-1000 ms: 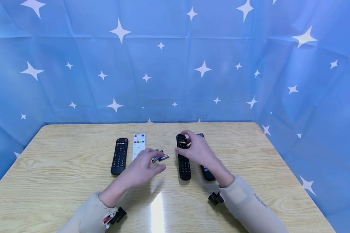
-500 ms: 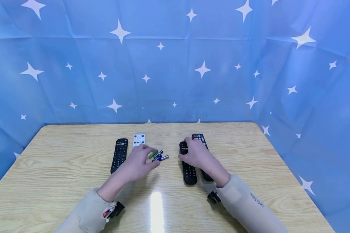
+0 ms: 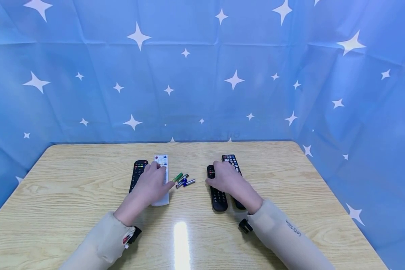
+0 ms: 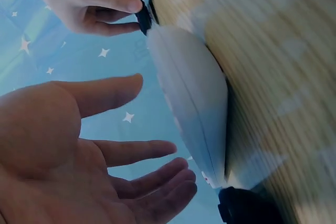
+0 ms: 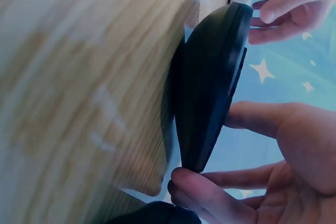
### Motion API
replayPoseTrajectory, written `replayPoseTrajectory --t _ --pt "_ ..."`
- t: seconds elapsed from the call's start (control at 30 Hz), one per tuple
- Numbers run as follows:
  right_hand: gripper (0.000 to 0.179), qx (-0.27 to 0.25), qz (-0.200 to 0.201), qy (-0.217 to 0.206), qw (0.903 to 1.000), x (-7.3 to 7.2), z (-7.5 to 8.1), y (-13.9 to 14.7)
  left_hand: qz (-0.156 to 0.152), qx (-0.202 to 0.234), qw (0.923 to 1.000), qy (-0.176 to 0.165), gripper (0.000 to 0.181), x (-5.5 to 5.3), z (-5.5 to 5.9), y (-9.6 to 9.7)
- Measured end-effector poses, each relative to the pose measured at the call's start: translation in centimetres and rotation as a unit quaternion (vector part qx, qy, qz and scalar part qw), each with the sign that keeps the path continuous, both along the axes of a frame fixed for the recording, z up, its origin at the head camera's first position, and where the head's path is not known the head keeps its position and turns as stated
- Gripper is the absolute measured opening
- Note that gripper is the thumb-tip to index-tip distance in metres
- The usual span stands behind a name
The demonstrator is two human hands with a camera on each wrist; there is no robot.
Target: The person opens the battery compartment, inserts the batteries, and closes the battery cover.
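My left hand (image 3: 150, 183) is over the white remote control (image 3: 161, 201), hiding its middle. In the left wrist view, that hand's fingers (image 4: 142, 150) are apart and fairly straight beside the remote's button side, with nothing between them. Over on the right, my right hand (image 3: 227, 178) grips a black remote control (image 3: 218, 200) near its far end. The right wrist view shows the thumb (image 5: 257, 116) against the button side of this black remote and fingertips (image 5: 191, 182) around its end. A second black remote (image 3: 231, 161), with pale buttons, lies partly hidden under the right hand.
Another black remote (image 3: 139, 170) lies left of the white one, partly covered by my left arm. Several small batteries (image 3: 189, 182), one of them green, lie loosely between the hands. A blue star-printed curtain (image 3: 202, 75) hangs behind the wooden table (image 3: 71, 180).
My right hand has drawn the black remote slightly right and nearer, closer to the second black remote. My left hand has moved left, from beside the batteries to over the white remote.
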State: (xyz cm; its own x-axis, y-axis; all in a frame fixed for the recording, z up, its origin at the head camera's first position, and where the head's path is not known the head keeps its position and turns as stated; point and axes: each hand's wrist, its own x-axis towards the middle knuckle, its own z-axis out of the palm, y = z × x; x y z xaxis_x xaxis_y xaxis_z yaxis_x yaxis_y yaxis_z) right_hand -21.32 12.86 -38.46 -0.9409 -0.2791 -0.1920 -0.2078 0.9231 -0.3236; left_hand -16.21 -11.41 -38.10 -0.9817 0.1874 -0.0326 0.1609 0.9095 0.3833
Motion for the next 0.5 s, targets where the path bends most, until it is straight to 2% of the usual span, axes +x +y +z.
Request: replayPoseTrajectory --t 0.23,0.5 --pt "0.056 0.009 0.004 -0.001 0.9999 0.0 -0.2 -0.2 0.016 -0.022 0.9996 0.008 0.045 -0.9 -0.1 0.0" --pt "0.053 0.017 0.020 0.016 0.9995 0.1 -0.5 -0.1 0.041 -0.035 0.9983 -0.023 0.036 -2.0 -0.1 -0.1"
